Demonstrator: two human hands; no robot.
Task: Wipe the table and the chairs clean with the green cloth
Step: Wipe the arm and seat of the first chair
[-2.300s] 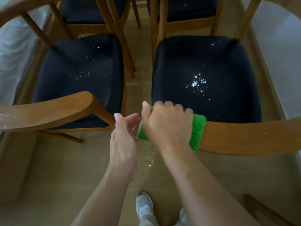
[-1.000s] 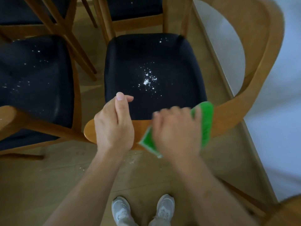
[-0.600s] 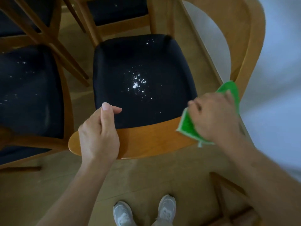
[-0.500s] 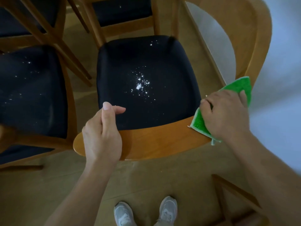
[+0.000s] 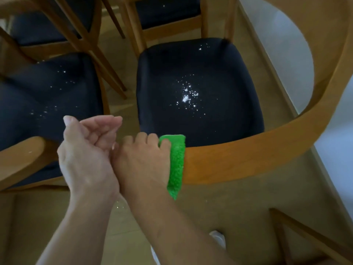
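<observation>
The dark seat [image 5: 198, 92] lay open at twelve o'clock, bearing only white crumbs [image 5: 187, 97]. The curved wooden backrest [image 5: 257, 155] barred the way from three o'clock round its near edge, and a second chair [image 5: 47, 96] with crossed legs [image 5: 91, 44] crowded ten o'clock.

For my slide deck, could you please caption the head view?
Right hand wipes green cloth along wooden chair back; crumbs remain on seat.

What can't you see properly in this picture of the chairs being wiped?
- Chair rail's end: hidden under the right hand and green cloth, head view.
- Most of the cloth: covered by that hand.
- Shoe: mostly behind the right forearm.
- White specks on the seat: too small to identify.
- Far chairs: cut off by the top edge.
</observation>
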